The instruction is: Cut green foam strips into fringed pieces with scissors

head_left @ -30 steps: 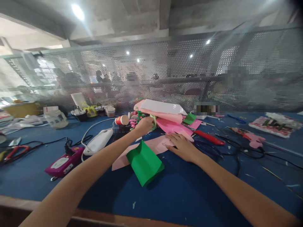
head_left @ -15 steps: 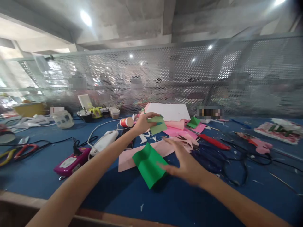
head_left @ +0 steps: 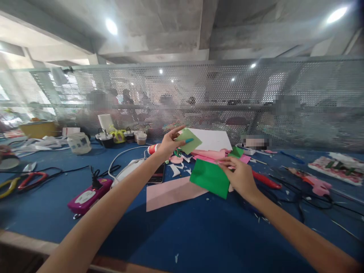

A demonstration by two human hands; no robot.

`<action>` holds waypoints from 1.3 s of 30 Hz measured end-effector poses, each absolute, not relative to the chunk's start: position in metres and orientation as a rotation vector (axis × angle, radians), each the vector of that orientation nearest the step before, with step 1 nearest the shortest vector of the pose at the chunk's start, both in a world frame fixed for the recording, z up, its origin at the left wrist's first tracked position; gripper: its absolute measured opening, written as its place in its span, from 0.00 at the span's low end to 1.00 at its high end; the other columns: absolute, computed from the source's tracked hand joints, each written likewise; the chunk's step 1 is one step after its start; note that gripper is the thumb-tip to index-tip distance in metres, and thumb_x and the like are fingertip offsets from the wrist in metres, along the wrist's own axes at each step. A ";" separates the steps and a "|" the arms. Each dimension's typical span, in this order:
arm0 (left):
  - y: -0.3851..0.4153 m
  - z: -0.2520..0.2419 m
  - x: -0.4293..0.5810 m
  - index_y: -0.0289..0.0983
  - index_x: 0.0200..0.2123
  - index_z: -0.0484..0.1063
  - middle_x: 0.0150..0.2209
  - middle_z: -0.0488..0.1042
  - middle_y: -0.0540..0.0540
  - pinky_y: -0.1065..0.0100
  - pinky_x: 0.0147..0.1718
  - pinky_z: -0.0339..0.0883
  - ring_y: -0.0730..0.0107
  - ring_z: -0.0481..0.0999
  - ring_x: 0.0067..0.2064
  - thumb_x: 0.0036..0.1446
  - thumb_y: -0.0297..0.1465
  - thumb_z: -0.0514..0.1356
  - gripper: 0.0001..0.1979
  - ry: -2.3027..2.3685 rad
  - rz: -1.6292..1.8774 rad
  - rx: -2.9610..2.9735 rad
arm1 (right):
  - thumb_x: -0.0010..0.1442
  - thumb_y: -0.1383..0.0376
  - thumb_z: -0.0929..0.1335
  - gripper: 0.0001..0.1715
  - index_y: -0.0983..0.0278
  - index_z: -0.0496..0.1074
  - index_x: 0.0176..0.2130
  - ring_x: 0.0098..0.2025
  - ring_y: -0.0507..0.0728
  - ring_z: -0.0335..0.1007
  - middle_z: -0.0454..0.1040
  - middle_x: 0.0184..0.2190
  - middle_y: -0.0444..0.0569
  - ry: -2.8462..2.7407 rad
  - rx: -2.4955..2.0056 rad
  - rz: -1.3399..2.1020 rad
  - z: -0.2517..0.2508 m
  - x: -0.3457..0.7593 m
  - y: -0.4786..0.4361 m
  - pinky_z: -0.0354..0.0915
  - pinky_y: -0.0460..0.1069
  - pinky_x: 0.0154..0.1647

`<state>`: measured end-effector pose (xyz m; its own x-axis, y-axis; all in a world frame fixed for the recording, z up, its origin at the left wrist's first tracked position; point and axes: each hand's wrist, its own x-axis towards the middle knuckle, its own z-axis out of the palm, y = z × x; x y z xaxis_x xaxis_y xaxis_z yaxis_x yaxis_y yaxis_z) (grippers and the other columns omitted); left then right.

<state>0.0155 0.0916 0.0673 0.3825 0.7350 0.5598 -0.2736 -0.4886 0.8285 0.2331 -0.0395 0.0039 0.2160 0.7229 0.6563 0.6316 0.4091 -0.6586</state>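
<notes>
Between the thumb and fingers of my left hand (head_left: pixel 170 143) is a light green paper piece (head_left: pixel 191 142), held up over the middle of the table. My right hand (head_left: pixel 239 175) pinches a bright green paper sheet (head_left: pixel 209 178) by its upper right corner; the sheet tilts above the table. Below and left of it lies a pale pink paper strip (head_left: pixel 167 194). Pink paper sheets (head_left: pixel 210 153) and a white sheet (head_left: pixel 212 138) are piled behind my hands. Another green paper piece (head_left: pixel 236 151) rests beyond my right hand.
A magenta power strip (head_left: pixel 89 197) with a black plug and cords lies at left, near red-handled scissors (head_left: pixel 32 181). A red tool handle (head_left: pixel 266 180) and a pink glue gun (head_left: pixel 317 185) lie at right. Small tubs (head_left: pixel 106 140) stand along the mesh partition (head_left: pixel 199 91).
My right hand has taken hold of the bright green paper sheet and lifted it up and to the right. My left hand still holds the light green paper, now turned cornerwise.
</notes>
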 end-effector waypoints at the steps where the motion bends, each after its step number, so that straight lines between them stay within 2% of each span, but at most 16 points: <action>1: 0.092 0.067 0.015 0.38 0.55 0.63 0.38 0.75 0.46 0.68 0.32 0.72 0.69 0.75 0.35 0.37 0.29 0.68 0.38 0.418 1.269 1.687 | 0.53 0.58 0.67 0.12 0.64 0.71 0.34 0.37 0.59 0.74 0.77 0.34 0.53 -1.434 -1.278 0.054 0.005 0.238 -0.028 0.67 0.53 0.38; 3: 0.093 0.066 0.016 0.37 0.52 0.65 0.40 0.74 0.45 0.69 0.32 0.71 0.69 0.75 0.35 0.38 0.30 0.68 0.34 0.448 1.280 1.725 | 0.53 0.56 0.65 0.16 0.66 0.70 0.34 0.37 0.60 0.74 0.77 0.35 0.57 -1.339 -1.322 0.048 0.005 0.244 -0.007 0.67 0.55 0.40; 5: 0.092 0.060 0.021 0.35 0.48 0.69 0.40 0.74 0.43 0.68 0.32 0.72 0.68 0.75 0.36 0.39 0.30 0.67 0.28 0.497 1.346 1.776 | 0.55 0.53 0.63 0.22 0.68 0.71 0.37 0.42 0.62 0.72 0.76 0.39 0.60 -1.357 -1.353 0.065 0.002 0.244 0.008 0.65 0.58 0.44; 8: 0.083 0.041 0.033 0.32 0.38 0.72 0.38 0.75 0.41 0.64 0.38 0.72 0.65 0.76 0.39 0.41 0.28 0.66 0.17 0.527 1.403 1.895 | 0.53 0.48 0.63 0.28 0.65 0.71 0.43 0.56 0.64 0.59 0.70 0.50 0.58 -1.470 -1.314 -0.030 -0.008 0.237 0.010 0.50 0.63 0.57; 10: 0.070 0.023 0.043 0.32 0.40 0.70 0.39 0.75 0.40 0.61 0.43 0.70 0.64 0.75 0.42 0.47 0.27 0.61 0.14 0.464 1.389 1.963 | 0.57 0.46 0.58 0.31 0.64 0.70 0.46 0.56 0.63 0.59 0.70 0.50 0.56 -1.553 -1.251 -0.014 -0.016 0.233 0.001 0.48 0.64 0.58; 12: 0.052 0.005 0.052 0.33 0.44 0.69 0.42 0.74 0.39 0.60 0.46 0.68 0.65 0.74 0.45 0.52 0.27 0.57 0.15 0.423 1.421 2.175 | 0.59 0.45 0.54 0.32 0.62 0.71 0.46 0.51 0.61 0.65 0.74 0.45 0.53 -1.474 -1.226 0.199 -0.023 0.231 -0.010 0.54 0.61 0.55; 14: 0.034 -0.010 0.059 0.34 0.52 0.64 0.48 0.71 0.38 0.59 0.49 0.65 0.63 0.71 0.50 0.53 0.27 0.56 0.21 0.336 1.308 2.536 | 0.59 0.44 0.54 0.32 0.59 0.70 0.46 0.48 0.60 0.68 0.75 0.40 0.50 -1.348 -1.170 0.474 -0.025 0.232 -0.019 0.61 0.57 0.51; 18: 0.009 -0.020 0.066 0.31 0.57 0.56 0.51 0.68 0.35 0.59 0.53 0.62 0.59 0.67 0.53 0.53 0.29 0.54 0.27 0.118 1.019 2.959 | 0.56 0.44 0.59 0.30 0.61 0.71 0.43 0.39 0.59 0.72 0.76 0.35 0.49 -1.130 -1.007 0.790 -0.024 0.238 -0.026 0.68 0.53 0.39; 21: 0.002 -0.019 0.065 0.33 0.58 0.54 0.52 0.67 0.37 0.57 0.55 0.59 0.58 0.66 0.54 0.55 0.30 0.51 0.27 -0.070 0.851 3.104 | 0.52 0.48 0.66 0.25 0.65 0.72 0.39 0.31 0.57 0.71 0.76 0.30 0.49 -1.165 -1.015 0.818 -0.026 0.247 -0.029 0.67 0.50 0.33; 24: 0.001 -0.019 0.063 0.36 0.59 0.51 0.51 0.67 0.37 0.57 0.53 0.61 0.59 0.66 0.54 0.55 0.30 0.52 0.28 -0.143 0.970 3.064 | 0.52 0.50 0.66 0.23 0.67 0.73 0.35 0.25 0.55 0.67 0.73 0.24 0.47 -1.275 -1.137 0.690 -0.029 0.258 -0.031 0.64 0.49 0.26; 28: 0.002 -0.024 0.063 0.35 0.60 0.45 0.55 0.58 0.30 0.47 0.54 0.57 0.48 0.57 0.59 0.52 0.36 0.57 0.36 0.131 1.301 2.946 | 0.52 0.51 0.66 0.21 0.66 0.74 0.31 0.24 0.54 0.66 0.71 0.22 0.44 -1.464 -1.274 0.428 -0.027 0.264 -0.036 0.62 0.47 0.23; 31: 0.008 -0.027 0.065 0.35 0.61 0.41 0.58 0.51 0.29 0.44 0.55 0.53 0.46 0.51 0.61 0.52 0.38 0.58 0.39 0.303 1.243 2.822 | 0.51 0.50 0.66 0.21 0.65 0.74 0.33 0.20 0.54 0.66 0.71 0.20 0.43 -1.475 -1.318 0.429 -0.025 0.259 -0.042 0.61 0.47 0.19; 33: 0.013 -0.029 0.068 0.36 0.61 0.40 0.58 0.53 0.31 0.48 0.55 0.55 0.50 0.55 0.60 0.53 0.38 0.58 0.39 0.338 1.113 2.694 | 0.52 0.49 0.66 0.21 0.64 0.73 0.31 0.19 0.54 0.65 0.70 0.19 0.43 -1.484 -1.326 0.383 -0.025 0.254 -0.046 0.61 0.47 0.18; 35: 0.017 -0.031 0.069 0.38 0.62 0.40 0.55 0.60 0.34 0.55 0.52 0.61 0.57 0.64 0.54 0.54 0.36 0.57 0.38 0.356 0.987 2.566 | 0.54 0.49 0.65 0.20 0.63 0.71 0.28 0.19 0.54 0.65 0.69 0.18 0.43 -1.537 -1.351 0.272 -0.026 0.249 -0.049 0.61 0.47 0.20; 37: 0.019 -0.032 0.069 0.40 0.61 0.45 0.49 0.66 0.39 0.61 0.45 0.66 0.65 0.71 0.44 0.54 0.34 0.57 0.34 0.387 0.916 2.486 | 0.55 0.49 0.63 0.20 0.62 0.70 0.29 0.21 0.54 0.66 0.70 0.19 0.44 -1.602 -1.377 0.165 -0.028 0.246 -0.050 0.61 0.48 0.23; 39: 0.020 -0.032 0.069 0.41 0.59 0.53 0.40 0.71 0.45 0.66 0.38 0.68 0.70 0.71 0.35 0.53 0.31 0.58 0.30 0.434 0.929 2.444 | 0.57 0.50 0.62 0.19 0.62 0.70 0.32 0.23 0.55 0.68 0.72 0.22 0.46 -1.677 -1.389 0.081 -0.029 0.244 -0.052 0.61 0.48 0.25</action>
<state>0.0689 0.0199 -0.0316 0.7185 0.4496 0.5307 0.1192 -0.8313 0.5428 0.2445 -0.0517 -0.0288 0.0674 0.8016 0.5940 0.7404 0.3589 -0.5684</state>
